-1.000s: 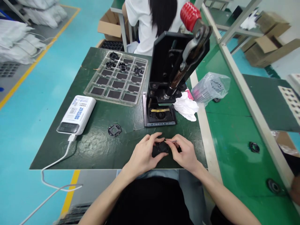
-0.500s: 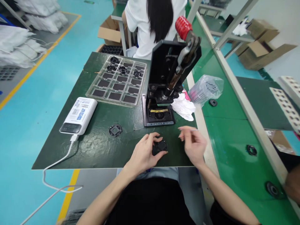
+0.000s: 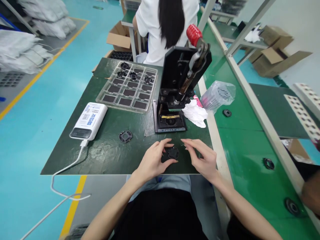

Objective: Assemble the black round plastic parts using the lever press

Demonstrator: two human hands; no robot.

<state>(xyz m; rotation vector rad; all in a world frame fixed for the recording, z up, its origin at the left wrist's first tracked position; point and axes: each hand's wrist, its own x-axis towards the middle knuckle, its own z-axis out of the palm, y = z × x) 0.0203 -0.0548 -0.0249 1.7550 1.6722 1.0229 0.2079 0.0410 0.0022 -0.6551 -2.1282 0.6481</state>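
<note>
Close to the table's front edge, my left hand (image 3: 155, 158) is curled with thumb and fingers around the rim of a round black plastic part (image 3: 173, 153). The part lies flat at the table surface. Just to its right, my right hand (image 3: 202, 156) is pinched at thumb and index finger, the tips apart from the part; anything between them is too small to make out. Behind both hands stands a black hand press (image 3: 186, 76) with a red grip and a yellow strip at its base. Another round black ring part (image 3: 125, 136) rests to the left.
A clear compartment tray (image 3: 128, 87) holds several black parts in its far cells. A white power bank (image 3: 88, 121) with a cable lies left. White tissue (image 3: 195, 113) and a plastic bag (image 3: 218, 96) are right of the press. Black parts sit on the green conveyor (image 3: 246, 146). A person sits ahead.
My right hand has moved left, closer to the round black part. A thin metal rod showing at its fingertips earlier is no longer visible. My left hand stays on the part.
</note>
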